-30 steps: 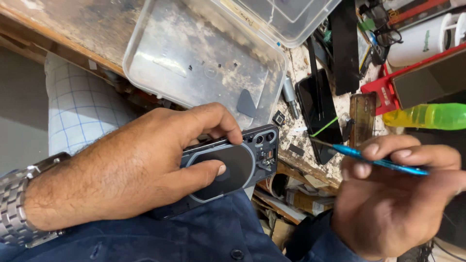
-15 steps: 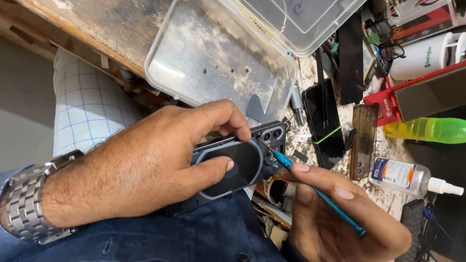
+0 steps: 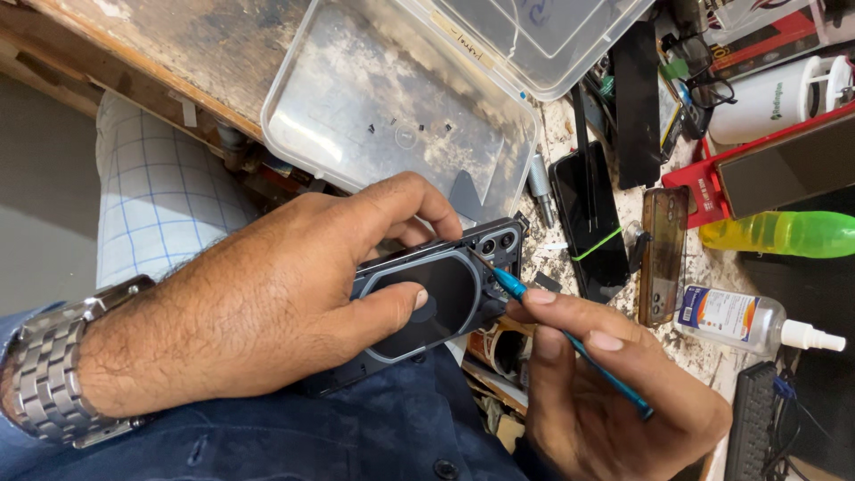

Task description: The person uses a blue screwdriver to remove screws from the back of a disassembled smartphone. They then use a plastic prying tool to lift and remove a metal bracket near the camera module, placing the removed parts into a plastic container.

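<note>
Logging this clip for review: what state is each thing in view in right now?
Left hand: grips the dark phone body.
Dark phone body with oval back plate: held, back up.
Right hand: holds the screwdriver.
Thin blue screwdriver: tip at the phone's camera corner.
Clear plastic box: open, few tiny parts inside.
Clear squeeze bottle: lying down, capped.

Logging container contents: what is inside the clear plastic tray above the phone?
The clear plastic tray holds a few tiny dark specks, likely screws, and a small ring. The left hand covers its near edge, so anything there is hidden.
</note>
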